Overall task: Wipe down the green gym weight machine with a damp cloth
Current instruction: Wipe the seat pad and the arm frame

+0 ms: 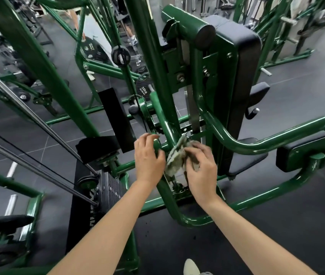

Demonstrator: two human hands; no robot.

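- My right hand [201,165] pinches a crumpled, nubby grey-white cloth [175,157] against the glossy green machine [163,120] where its round tubes join.
- My left hand [147,155] curls around a short green stub beside it.
- The joint under the cloth is hidden.
- Black padded seat [244,155]; dark tiled floor [286,225].

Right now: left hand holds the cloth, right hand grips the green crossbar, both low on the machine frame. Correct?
Hands are swapped. In the head view the right hand holds the cloth, and the left hand grips the green crossbar. Both are low on the machine frame, as you said.
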